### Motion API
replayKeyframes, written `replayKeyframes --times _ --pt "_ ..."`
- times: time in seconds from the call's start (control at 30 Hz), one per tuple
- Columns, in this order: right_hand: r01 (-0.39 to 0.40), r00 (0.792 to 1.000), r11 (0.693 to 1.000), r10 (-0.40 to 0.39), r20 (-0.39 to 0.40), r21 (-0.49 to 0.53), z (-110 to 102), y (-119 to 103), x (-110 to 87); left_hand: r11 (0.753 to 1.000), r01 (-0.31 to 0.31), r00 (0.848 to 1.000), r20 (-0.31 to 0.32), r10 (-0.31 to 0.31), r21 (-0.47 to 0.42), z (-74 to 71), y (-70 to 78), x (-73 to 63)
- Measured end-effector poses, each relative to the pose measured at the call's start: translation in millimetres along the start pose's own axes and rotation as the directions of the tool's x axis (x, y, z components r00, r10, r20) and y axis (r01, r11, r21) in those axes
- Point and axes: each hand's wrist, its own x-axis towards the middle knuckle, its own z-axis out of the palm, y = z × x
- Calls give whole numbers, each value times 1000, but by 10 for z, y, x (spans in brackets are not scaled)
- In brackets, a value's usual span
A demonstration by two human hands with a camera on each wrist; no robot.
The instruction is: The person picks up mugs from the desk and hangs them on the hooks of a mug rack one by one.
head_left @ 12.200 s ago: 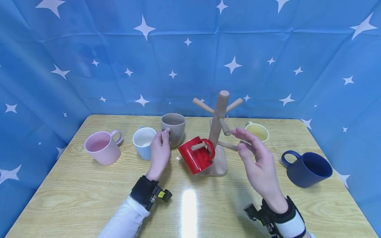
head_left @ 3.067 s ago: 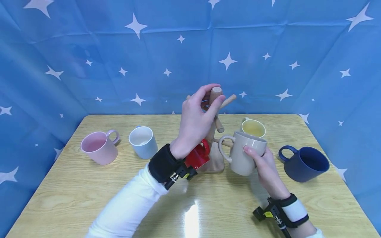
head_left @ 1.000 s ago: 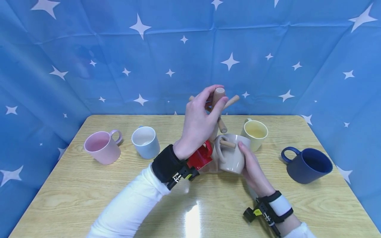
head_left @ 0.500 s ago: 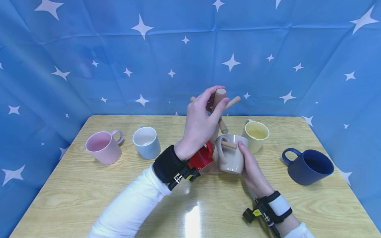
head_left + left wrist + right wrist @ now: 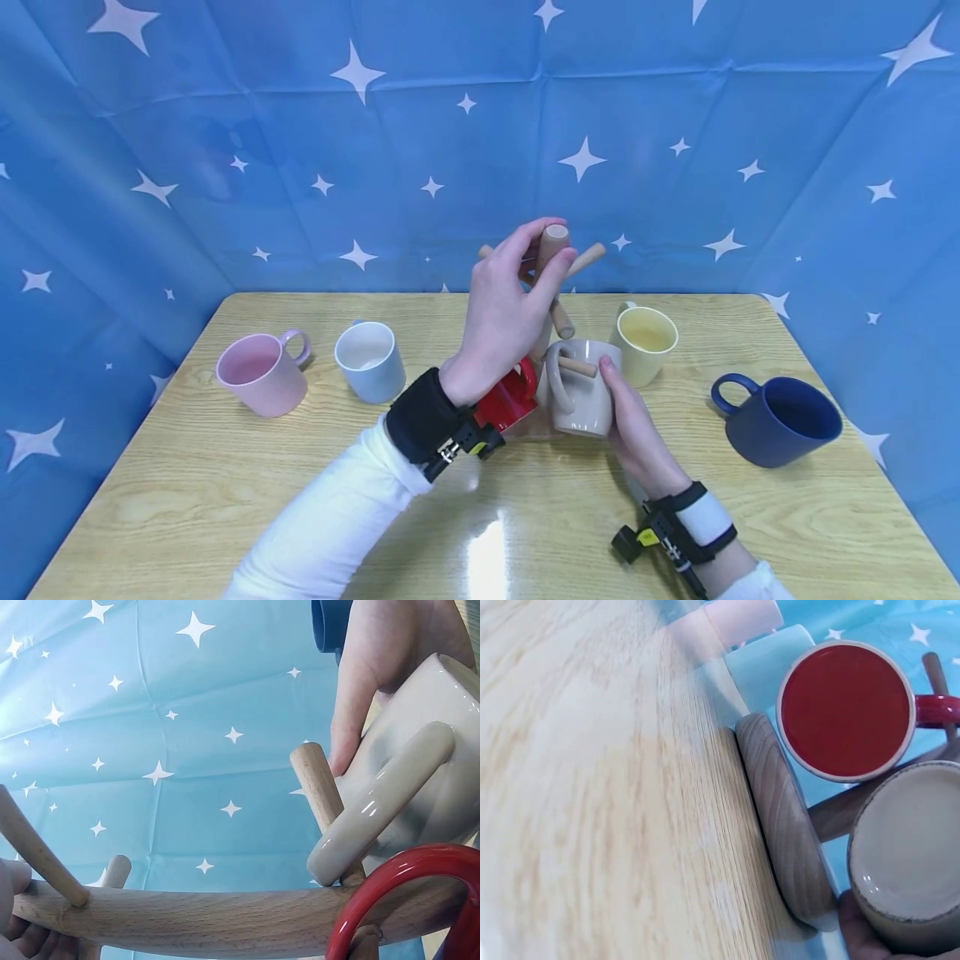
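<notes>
My left hand [image 5: 504, 308] grips the top of the wooden mug tree [image 5: 210, 919], thumb and fingers around its post. With my right hand [image 5: 637, 425] I hold the grey mug [image 5: 583, 408] by its body. A lower peg [image 5: 576, 365] of the tree passes through the grey mug's handle [image 5: 382, 802]. The red mug [image 5: 506, 402] hangs tilted on another lower peg, partly hidden behind my left wrist in the head view. Seen from the right wrist, the undersides of both mugs face the camera beside the tree's base [image 5: 784, 825].
A pink mug [image 5: 262, 379] and a light blue mug [image 5: 369, 367] stand on the left of the wooden table [image 5: 225, 500]. Behind my right hand is a yellow mug [image 5: 643, 346]. A dark blue mug [image 5: 780, 425] stands at right. A starry blue cloth [image 5: 420, 142] hangs behind.
The grey mug has left its place on the table's left side, passed into my right hand and moved left onto a lower peg. Over the last half second almost nothing moves.
</notes>
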Motion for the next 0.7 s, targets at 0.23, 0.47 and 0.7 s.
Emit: replayKeyframes --times 0.23,0.47,0.7 --pt "6 1000 1000 -6 14 -11 13 9 -5 1000 -2 1000 5 2 0 -2 1 -6" --pt "15 1000 1000 -15 19 3 8 20 -10 1000 -2 1000 6 2 -3 2 3 -9" --pt "4 1000 1000 -4 12 -1 16 11 1 1000 -2 1000 2 2 -3 3 -2 -8"
